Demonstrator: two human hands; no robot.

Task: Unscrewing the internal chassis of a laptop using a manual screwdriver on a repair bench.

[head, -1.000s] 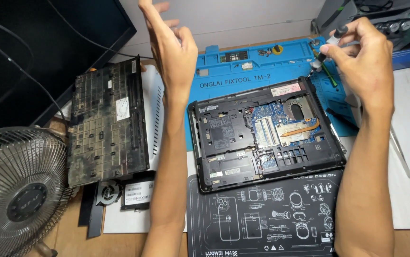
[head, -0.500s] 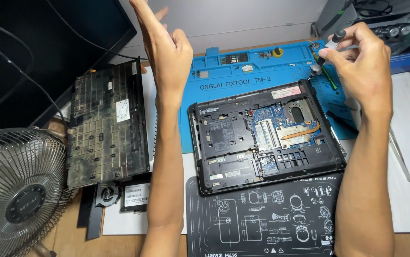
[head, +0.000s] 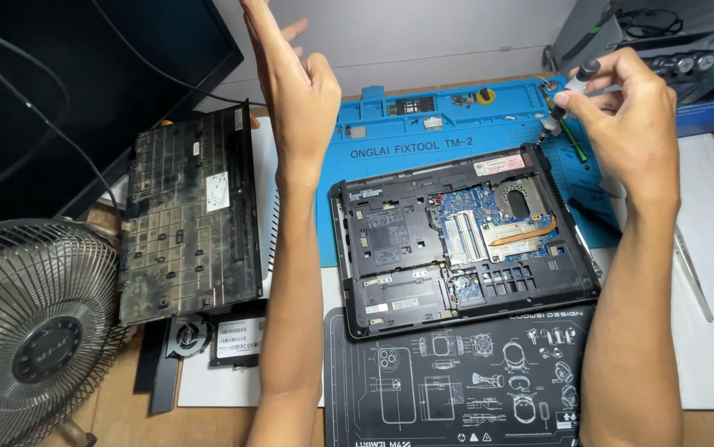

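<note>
The left hand (head: 295, 91) is raised above the bench with its palm turned inward and its fingers spread loosely apart, holding nothing; its fingertips run off the top of the picture. The right hand (head: 626, 116) is closed around a small screwdriver (head: 568, 93), pinching its dark handle between thumb and fingers, with the tip pointing down and toward the left hand, just above the far right corner of the opened laptop base (head: 465, 236). That laptop base lies between the two forearms, below both hands, bottom side up with its cover off, so that the blue circuit board, the copper heat pipe and the round fan opening show. Under its far half and beneath the right hand lies a blue repair mat (head: 423, 145) with small compartments along its far edge; a few loose screws and small parts sit in those compartments between the hands. Nearer the person, between the forearms, lies a black work mat (head: 456, 381) printed with white outline drawings, touching the laptop's near edge. Outside the left forearm lies a detached keyboard (head: 187, 211), face down and dusty, with a small fan part and a labelled drive below it. Further out on that side stand a wire-guard desk fan (head: 34, 331) and a dark monitor (head: 84, 83).
</note>
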